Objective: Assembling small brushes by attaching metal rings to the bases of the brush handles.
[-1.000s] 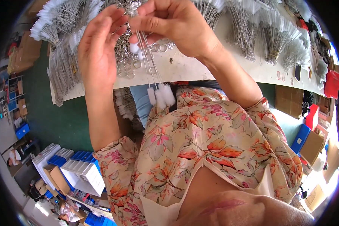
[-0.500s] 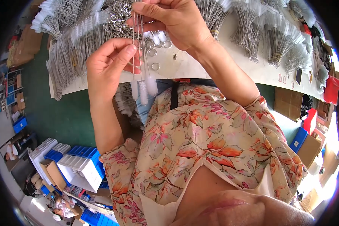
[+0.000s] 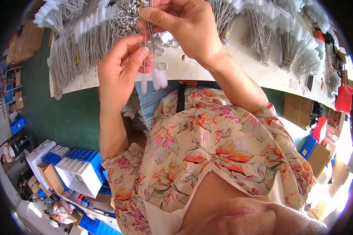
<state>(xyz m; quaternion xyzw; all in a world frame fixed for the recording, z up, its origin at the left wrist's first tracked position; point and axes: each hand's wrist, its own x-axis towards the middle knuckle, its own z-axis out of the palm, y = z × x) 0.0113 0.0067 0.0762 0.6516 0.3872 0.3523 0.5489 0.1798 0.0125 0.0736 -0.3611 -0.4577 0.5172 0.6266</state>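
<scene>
Metal wire brushes with white fluffy tips lie in big bundles [image 3: 72, 47] on the far left of the white table [image 3: 208, 68]. Next to them sits a heap of shiny metal rings [image 3: 123, 17]. The left hand [image 3: 121, 68] is up in front of the table, with its fingers closed lightly on the thin wires of a few brushes [image 3: 151, 62]. Their white tips hang down just below that hand. The right hand [image 3: 184, 27] pinches the tops of the same wires from above, near the ring heap. I think this small set is being gathered and is not finished, since the wires hang loose. More bundles [image 3: 286, 47] lie to the far right, so part of the work looks done. Blue and white bins [image 3: 76, 168] stand on the floor at the near left
</scene>
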